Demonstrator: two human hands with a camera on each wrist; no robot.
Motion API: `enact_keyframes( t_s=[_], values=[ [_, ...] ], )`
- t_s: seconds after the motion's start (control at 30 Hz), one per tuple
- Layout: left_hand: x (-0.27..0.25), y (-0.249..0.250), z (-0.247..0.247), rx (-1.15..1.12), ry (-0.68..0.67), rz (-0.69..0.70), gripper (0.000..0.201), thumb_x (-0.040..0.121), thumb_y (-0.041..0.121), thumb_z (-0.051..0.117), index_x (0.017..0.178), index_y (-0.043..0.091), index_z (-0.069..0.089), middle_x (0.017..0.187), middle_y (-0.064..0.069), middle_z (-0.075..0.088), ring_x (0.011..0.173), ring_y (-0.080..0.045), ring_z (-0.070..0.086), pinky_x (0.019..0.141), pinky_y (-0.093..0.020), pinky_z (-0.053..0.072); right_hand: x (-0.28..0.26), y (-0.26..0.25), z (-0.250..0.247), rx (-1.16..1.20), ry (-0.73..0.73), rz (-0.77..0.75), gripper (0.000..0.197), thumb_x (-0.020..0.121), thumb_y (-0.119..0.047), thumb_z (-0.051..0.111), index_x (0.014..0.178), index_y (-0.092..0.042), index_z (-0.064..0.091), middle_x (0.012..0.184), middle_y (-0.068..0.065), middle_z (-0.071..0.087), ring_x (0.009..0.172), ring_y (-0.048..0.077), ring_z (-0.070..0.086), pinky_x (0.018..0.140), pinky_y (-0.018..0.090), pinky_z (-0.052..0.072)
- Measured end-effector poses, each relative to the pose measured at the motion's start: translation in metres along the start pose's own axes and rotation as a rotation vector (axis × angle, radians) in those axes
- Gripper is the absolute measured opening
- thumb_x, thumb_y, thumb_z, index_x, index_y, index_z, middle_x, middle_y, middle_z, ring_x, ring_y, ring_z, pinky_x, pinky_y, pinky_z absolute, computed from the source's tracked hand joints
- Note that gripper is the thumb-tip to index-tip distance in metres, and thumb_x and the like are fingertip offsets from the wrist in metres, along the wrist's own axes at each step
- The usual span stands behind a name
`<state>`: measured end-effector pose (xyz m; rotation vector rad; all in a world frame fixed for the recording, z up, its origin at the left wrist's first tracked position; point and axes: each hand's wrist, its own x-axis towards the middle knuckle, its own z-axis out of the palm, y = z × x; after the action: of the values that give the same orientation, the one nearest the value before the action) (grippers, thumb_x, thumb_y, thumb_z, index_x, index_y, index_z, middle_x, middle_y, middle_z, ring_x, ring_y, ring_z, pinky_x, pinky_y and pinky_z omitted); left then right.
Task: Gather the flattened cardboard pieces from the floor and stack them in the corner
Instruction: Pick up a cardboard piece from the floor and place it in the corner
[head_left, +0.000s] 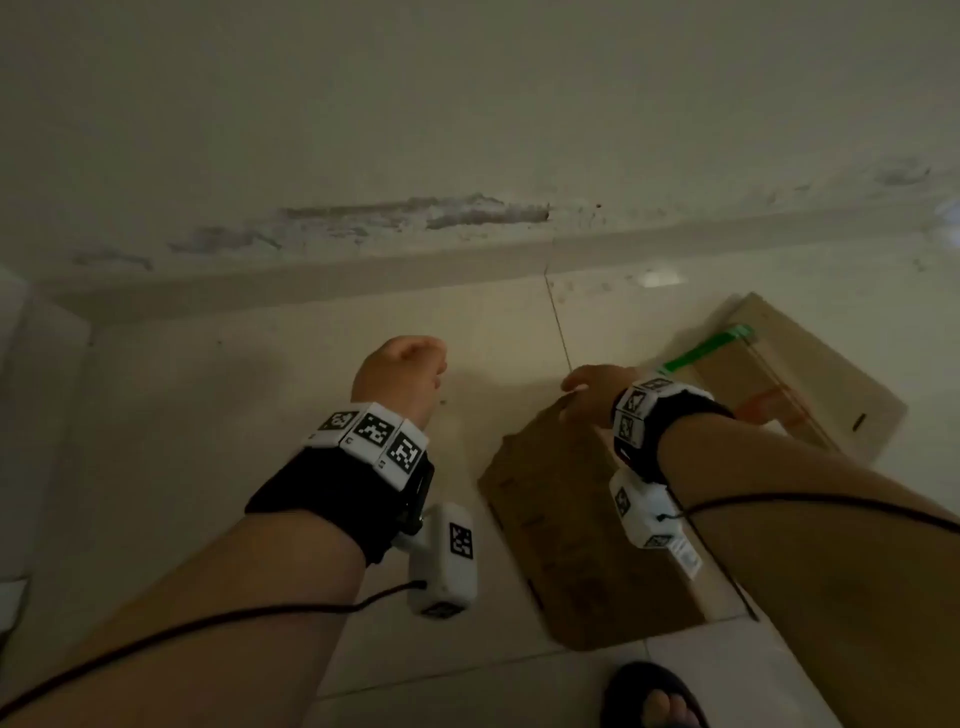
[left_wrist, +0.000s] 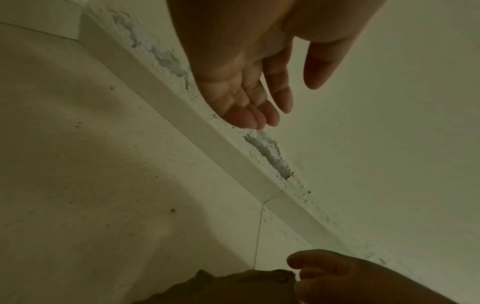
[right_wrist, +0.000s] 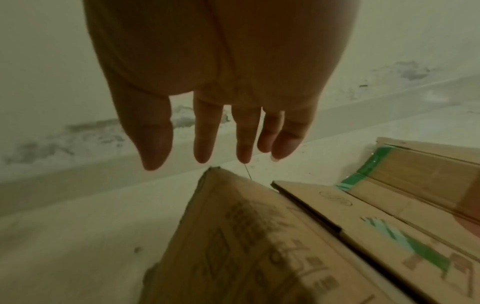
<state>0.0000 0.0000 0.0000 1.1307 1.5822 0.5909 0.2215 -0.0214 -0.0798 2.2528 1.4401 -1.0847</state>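
A printed brown cardboard piece (head_left: 582, 535) lies flat on the pale tile floor in front of me. My right hand (head_left: 589, 387) hovers over its far corner with straight, spread fingers (right_wrist: 205, 142) and holds nothing; I cannot tell whether it touches the cardboard (right_wrist: 246, 236). To the right lies a second flat piece (right_wrist: 369, 224), and beyond it one with green tape (head_left: 810, 384). My left hand (head_left: 402, 366) hangs above bare floor to the left of the cardboard. Its fingers (left_wrist: 249, 107) are relaxed and empty.
A white wall with a skirting board (head_left: 311, 275) and flaked paint runs across the back. It meets another wall in a corner at the far left (head_left: 36, 301). My foot in a black sandal (head_left: 652, 696) stands just before the cardboard.
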Motion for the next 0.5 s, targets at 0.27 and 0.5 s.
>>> enact_keyframes(
  t_s=[0.27,0.5],
  values=[
    [0.003,-0.023,0.007,0.015,0.03,-0.028,0.017,0.083,0.031,0.053,0.067,0.03,0.058,0.078,0.005,0.065,0.085,-0.022,0.062,0.092,-0.046,0.051,0.007,-0.007,0.015,-0.402,-0.014,-0.04,0.043,0.083,-0.037,0.053,0.124,-0.025,0.052,0.125,0.01,0.052,0.117,0.034,0.043,0.097,0.044,0.043],
    [-0.016,-0.015,0.002,0.005,0.011,-0.093,0.016,0.082,0.026,0.052,0.067,0.028,0.059,0.075,0.003,0.063,0.089,-0.027,0.063,0.09,-0.047,0.052,-0.031,-0.02,-0.021,-0.192,0.082,-0.083,0.039,0.088,-0.031,0.055,0.119,-0.008,0.058,0.124,0.013,0.059,0.112,0.03,0.055,0.094,0.037,0.046]
  ],
)
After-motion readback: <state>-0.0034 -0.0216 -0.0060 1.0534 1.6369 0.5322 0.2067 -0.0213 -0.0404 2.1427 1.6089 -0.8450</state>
